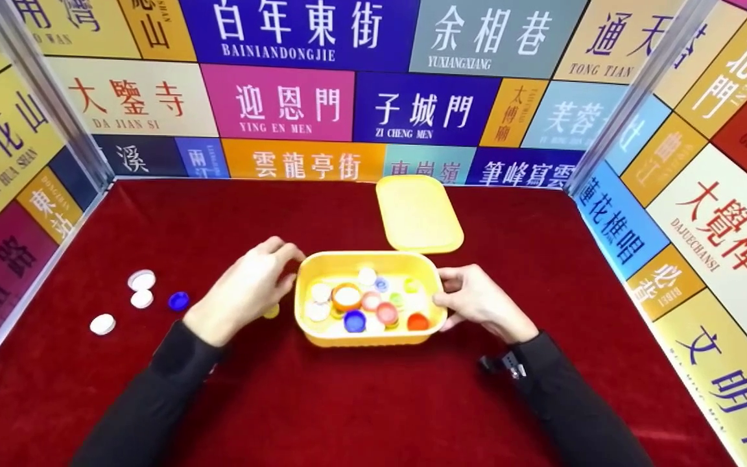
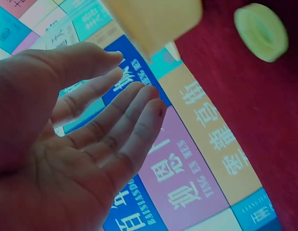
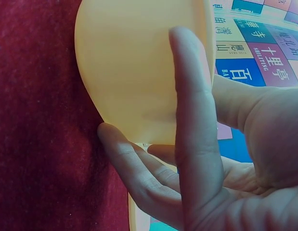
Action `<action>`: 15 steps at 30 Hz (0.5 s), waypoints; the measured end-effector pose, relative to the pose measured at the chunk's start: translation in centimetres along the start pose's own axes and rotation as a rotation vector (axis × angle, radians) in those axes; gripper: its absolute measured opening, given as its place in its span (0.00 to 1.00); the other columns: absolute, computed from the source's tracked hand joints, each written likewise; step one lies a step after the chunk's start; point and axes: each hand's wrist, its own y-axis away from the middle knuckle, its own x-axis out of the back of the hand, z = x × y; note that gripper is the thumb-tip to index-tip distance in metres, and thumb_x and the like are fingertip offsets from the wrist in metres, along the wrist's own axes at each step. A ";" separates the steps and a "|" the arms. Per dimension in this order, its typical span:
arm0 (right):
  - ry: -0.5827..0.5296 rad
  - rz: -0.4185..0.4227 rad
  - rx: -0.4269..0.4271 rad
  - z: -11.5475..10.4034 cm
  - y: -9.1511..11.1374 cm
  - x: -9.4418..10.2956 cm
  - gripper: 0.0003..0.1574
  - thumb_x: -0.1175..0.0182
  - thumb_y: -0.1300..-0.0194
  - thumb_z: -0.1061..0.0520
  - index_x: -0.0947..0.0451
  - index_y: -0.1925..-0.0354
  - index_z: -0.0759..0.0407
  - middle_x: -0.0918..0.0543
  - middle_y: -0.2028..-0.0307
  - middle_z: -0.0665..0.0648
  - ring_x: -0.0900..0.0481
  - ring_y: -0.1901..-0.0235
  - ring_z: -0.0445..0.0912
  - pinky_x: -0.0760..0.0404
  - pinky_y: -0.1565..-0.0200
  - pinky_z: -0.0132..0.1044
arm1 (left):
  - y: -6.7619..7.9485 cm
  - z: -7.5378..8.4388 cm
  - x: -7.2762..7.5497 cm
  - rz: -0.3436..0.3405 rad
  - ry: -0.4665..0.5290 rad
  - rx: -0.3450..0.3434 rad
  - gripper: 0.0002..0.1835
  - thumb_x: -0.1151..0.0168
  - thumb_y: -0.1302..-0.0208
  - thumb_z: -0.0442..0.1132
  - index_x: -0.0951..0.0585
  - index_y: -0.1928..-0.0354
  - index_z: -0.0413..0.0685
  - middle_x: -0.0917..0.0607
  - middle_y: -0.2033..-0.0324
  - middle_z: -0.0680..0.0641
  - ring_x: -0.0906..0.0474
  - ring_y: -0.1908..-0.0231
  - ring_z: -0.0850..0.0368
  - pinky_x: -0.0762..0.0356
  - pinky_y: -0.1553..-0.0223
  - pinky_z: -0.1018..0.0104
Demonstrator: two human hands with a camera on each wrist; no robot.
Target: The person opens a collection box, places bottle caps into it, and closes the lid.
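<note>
A yellow plastic box (image 1: 367, 340) stands on the red cloth, holding several bottle caps, among them a blue cap (image 1: 355, 321), a red cap (image 1: 418, 322) and an orange-rimmed cap (image 1: 347, 297). My left hand (image 1: 250, 279) is beside the box's left end; in the left wrist view its fingers (image 2: 139, 125) are loosely extended, with nothing in them. A yellow cap (image 1: 272, 311) lies close by that hand, seen from its hollow side in the left wrist view. At the other end, my right hand (image 1: 477, 298) touches the box, its fingers (image 3: 194, 115) fairly straight along the outer wall.
The yellow lid (image 1: 419, 214) lies flat behind the box. To the left are a blue cap (image 1: 179, 300), a white cap (image 1: 102, 323) and a pair of white caps. Printed panels (image 1: 283, 104) enclose the red-covered table (image 1: 347, 415) at the back and sides.
</note>
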 end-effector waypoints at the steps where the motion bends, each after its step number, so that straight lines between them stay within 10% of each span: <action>1: 0.001 0.001 -0.001 0.0 0.0 0.0 0.33 0.34 0.23 0.71 0.19 0.23 0.69 0.08 0.41 0.77 0.02 0.59 0.56 0.03 0.65 0.43 | 0.3 -0.3 0.1 0.000 0.002 0.009 0.15 0.23 0.25 0.30 0.11 0.40 0.40 0.12 0.50 0.37 0.11 0.53 0.40 0.05 0.44 0.46; 15: 0.008 -0.001 -0.006 -0.1 0.1 0.0 0.34 0.33 0.23 0.71 0.19 0.22 0.68 0.08 0.40 0.76 0.02 0.58 0.58 0.03 0.65 0.45 | 2.4 -1.5 0.7 -0.276 0.020 0.160 0.18 0.22 0.27 0.35 0.10 0.39 0.37 0.12 0.48 0.34 0.13 0.53 0.39 0.08 0.41 0.41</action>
